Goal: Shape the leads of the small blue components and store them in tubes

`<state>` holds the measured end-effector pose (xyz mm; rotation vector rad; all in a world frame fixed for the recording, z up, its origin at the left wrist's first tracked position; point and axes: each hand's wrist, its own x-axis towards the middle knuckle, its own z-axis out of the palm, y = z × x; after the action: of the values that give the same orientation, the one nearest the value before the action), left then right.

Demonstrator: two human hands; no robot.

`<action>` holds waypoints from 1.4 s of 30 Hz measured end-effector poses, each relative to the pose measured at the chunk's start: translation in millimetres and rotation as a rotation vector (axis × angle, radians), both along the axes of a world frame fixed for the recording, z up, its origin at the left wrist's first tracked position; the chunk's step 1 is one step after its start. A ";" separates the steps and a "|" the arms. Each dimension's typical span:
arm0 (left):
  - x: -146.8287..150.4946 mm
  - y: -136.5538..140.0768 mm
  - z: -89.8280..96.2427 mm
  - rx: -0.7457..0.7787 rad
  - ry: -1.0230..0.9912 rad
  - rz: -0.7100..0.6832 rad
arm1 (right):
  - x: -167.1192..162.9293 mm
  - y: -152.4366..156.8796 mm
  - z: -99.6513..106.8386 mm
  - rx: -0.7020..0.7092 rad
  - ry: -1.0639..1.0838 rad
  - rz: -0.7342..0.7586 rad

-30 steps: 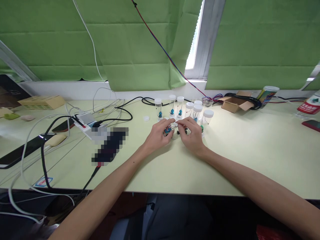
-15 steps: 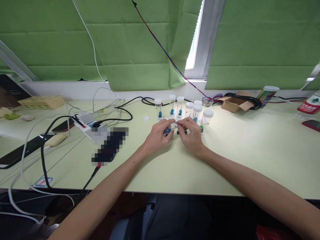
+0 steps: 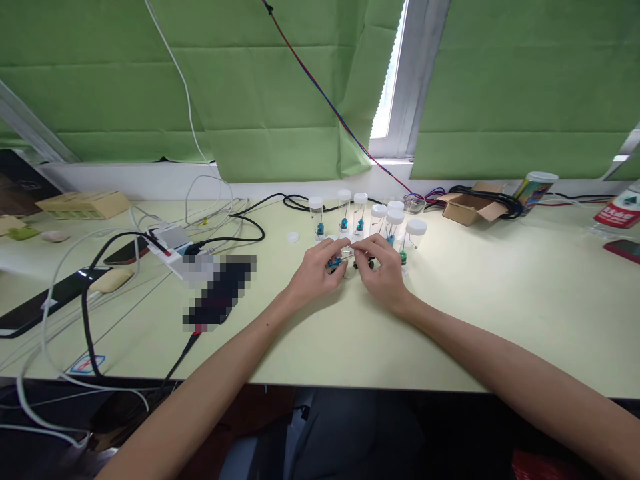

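Note:
My left hand (image 3: 319, 268) is closed, thumb and fingers around a small clear vial with a blue piece (image 3: 334, 262) in it. Fingertips of my right hand (image 3: 384, 275) pinch at the vial's right end; whatever thin thing they grip is too small to make out. Partly under the right fingers, small black pieces (image 3: 371, 263) lie on the table. Just beyond both hands stand several clear vials with white caps, such as one with a blue piece (image 3: 320, 217) and another with a green piece (image 3: 415, 233). A loose white cap (image 3: 293, 237) lies to the left.
On the left are a white power strip (image 3: 175, 250), tangled cables, a phone (image 3: 45, 303) and a pixelated dark object (image 3: 220, 293). An open cardboard box (image 3: 470, 207) with black cable and a printed canister (image 3: 536, 191) stand back right. A labelled bottle (image 3: 620, 210) is far right.
Hardly anything differs. Both hands keep their places, with at most a very slight shift of the fingertips at the vial.

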<state>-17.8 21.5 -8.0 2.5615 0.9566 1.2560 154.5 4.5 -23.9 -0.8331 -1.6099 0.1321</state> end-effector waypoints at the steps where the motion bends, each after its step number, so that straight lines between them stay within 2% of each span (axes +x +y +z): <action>1: 0.0 -0.1 -0.1 0.002 0.001 0.002 | 0.0 0.1 -0.2 0.002 0.001 0.005; 17: 1.6 -1.5 1.0 -0.004 0.001 -0.002 | -3.4 -3.0 2.3 -0.011 -0.007 0.021; 24: 3.0 -1.8 3.0 0.023 -0.024 -0.013 | -4.6 -5.0 3.1 -0.067 0.098 0.049; 30: 2.4 -1.5 0.8 0.012 -0.014 -0.011 | -3.2 -3.6 2.5 -0.173 0.208 0.052; 42: 3.2 -2.8 0.4 0.012 -0.014 -0.009 | -1.5 2.2 -1.2 -0.280 0.364 0.177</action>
<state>-14.6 18.7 -7.5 2.5599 0.9360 1.2793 152.9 6.7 -25.1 -0.8218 -1.3328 0.6123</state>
